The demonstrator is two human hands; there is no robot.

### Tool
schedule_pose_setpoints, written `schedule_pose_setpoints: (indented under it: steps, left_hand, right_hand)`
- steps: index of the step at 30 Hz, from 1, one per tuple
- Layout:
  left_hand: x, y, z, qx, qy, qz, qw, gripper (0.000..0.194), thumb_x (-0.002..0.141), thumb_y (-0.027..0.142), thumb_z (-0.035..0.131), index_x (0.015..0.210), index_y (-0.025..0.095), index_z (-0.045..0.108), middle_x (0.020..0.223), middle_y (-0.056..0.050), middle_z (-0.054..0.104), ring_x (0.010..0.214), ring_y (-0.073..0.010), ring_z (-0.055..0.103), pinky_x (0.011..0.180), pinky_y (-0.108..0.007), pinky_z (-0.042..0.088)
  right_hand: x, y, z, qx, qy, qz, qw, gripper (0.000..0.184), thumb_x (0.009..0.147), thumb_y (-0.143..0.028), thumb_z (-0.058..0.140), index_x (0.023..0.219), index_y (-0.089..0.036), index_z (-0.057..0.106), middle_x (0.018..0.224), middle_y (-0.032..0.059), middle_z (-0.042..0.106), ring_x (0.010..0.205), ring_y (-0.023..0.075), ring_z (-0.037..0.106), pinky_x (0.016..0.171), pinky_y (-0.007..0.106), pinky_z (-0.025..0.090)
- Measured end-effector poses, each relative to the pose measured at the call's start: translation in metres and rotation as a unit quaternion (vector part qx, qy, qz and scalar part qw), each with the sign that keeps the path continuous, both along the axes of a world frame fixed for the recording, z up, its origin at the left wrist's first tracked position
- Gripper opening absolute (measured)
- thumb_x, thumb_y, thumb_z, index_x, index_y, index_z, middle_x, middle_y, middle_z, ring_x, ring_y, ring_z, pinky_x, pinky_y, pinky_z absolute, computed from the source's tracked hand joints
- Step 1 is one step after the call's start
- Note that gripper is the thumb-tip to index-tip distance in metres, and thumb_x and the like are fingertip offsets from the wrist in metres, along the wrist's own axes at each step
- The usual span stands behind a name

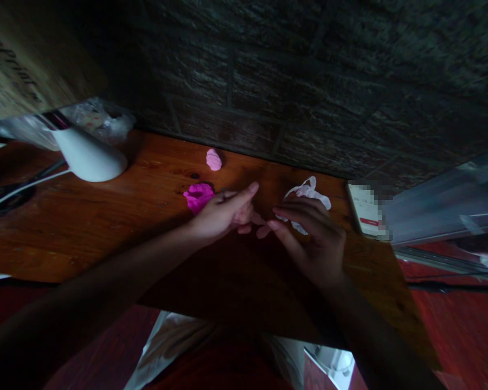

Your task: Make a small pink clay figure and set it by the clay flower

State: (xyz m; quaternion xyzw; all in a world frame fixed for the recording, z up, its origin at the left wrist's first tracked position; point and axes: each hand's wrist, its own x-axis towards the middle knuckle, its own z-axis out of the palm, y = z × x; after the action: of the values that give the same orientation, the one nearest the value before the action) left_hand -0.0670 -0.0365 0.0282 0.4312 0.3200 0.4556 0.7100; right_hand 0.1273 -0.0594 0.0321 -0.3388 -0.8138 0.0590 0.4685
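Between my hands is a small, thin pale pink piece with rounded lobes, dim in the shadow; its material is unclear. My left hand is closed on one end of it, thumb pointing up and away. At its other side, my right hand pinches the edge between thumb and fingertips. A bright magenta crumpled lump lies just left of my left hand. Farther back sits a light pink lump. Behind my right fingers is a whitish crumpled strip, partly hidden by that hand.
The wooden table meets a dark brick-patterned wall. On the left stand a white vase-shaped object with a cable, a clear plastic bag and a cardboard box. A white box lies at the right.
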Motion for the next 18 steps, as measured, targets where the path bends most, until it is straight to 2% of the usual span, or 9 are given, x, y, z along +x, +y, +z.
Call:
schedule_pose_setpoints:
  steps: [3, 6, 9, 12, 16, 18]
  left_hand:
    - [0.000, 0.003, 0.002, -0.017, -0.033, -0.006, 0.999, 0.068, 0.087, 0.065, 0.071, 0.048, 0.020, 0.037, 0.042, 0.008, 0.033, 0.037, -0.0050, 0.035, 0.043, -0.022, 0.047]
    - [-0.001, 0.005, 0.002, -0.025, -0.024, -0.003, 0.999, 0.061, 0.083, 0.065, 0.075, 0.054, 0.019, 0.046, 0.042, 0.008, 0.041, 0.033, -0.0056, 0.039, 0.042, -0.024, 0.054]
    - [-0.003, 0.004, 0.001, -0.012, -0.020, 0.009, 1.000, 0.063, 0.083, 0.071, 0.071, 0.055, 0.020, 0.046, 0.038, 0.010, 0.038, 0.026, -0.0047, 0.030, 0.030, -0.019, 0.042]
    - [-0.006, 0.001, 0.004, -0.019, -0.048, -0.012, 0.999, 0.076, 0.086, 0.080, 0.058, 0.047, 0.021, 0.030, 0.032, 0.008, 0.028, 0.022, -0.0053, 0.022, 0.024, -0.018, 0.028]
    - [-0.009, 0.000, 0.006, -0.029, -0.049, -0.062, 0.996, 0.083, 0.087, 0.090, 0.035, 0.041, 0.022, 0.021, 0.030, 0.005, 0.019, 0.024, -0.0064, 0.018, 0.026, -0.021, 0.024]
    - [-0.007, 0.001, 0.005, 0.001, -0.040, -0.050, 0.998, 0.081, 0.089, 0.090, 0.027, 0.043, 0.023, 0.024, 0.033, 0.005, 0.019, 0.027, -0.0070, 0.020, 0.030, -0.023, 0.029]
  right_hand:
    - [0.000, 0.000, 0.000, -0.016, 0.006, 0.009, 1.000, 0.006, 0.094, -0.021, 0.074, 0.098, -0.023, 0.078, 0.091, 0.0035, 0.082, 0.092, 0.0233, 0.076, 0.089, 0.042, 0.059]
    - [-0.001, 0.000, 0.002, -0.033, 0.008, 0.028, 0.999, 0.010, 0.095, -0.018, 0.071, 0.087, -0.022, 0.076, 0.086, 0.0021, 0.081, 0.086, 0.0204, 0.076, 0.086, 0.038, 0.058]
    - [-0.001, 0.000, 0.003, -0.051, 0.017, 0.039, 0.998, 0.020, 0.096, -0.017, 0.069, 0.077, -0.022, 0.073, 0.082, 0.0010, 0.080, 0.083, 0.0186, 0.075, 0.083, 0.036, 0.057]
    - [-0.002, -0.002, 0.001, -0.081, 0.033, 0.039, 0.995, 0.020, 0.097, -0.019, 0.068, 0.079, -0.023, 0.073, 0.076, 0.0000, 0.079, 0.080, 0.0180, 0.075, 0.080, 0.035, 0.056]
    - [-0.004, -0.006, -0.006, -0.166, 0.077, 0.033, 0.983, 0.008, 0.098, -0.026, 0.068, 0.097, -0.024, 0.076, 0.075, -0.0004, 0.078, 0.075, 0.0170, 0.074, 0.074, 0.033, 0.056]
    - [-0.009, -0.008, -0.008, -0.231, 0.116, 0.042, 0.965, 0.010, 0.098, -0.030, 0.069, 0.100, -0.024, 0.077, 0.078, 0.0006, 0.079, 0.073, 0.0165, 0.074, 0.074, 0.033, 0.057]
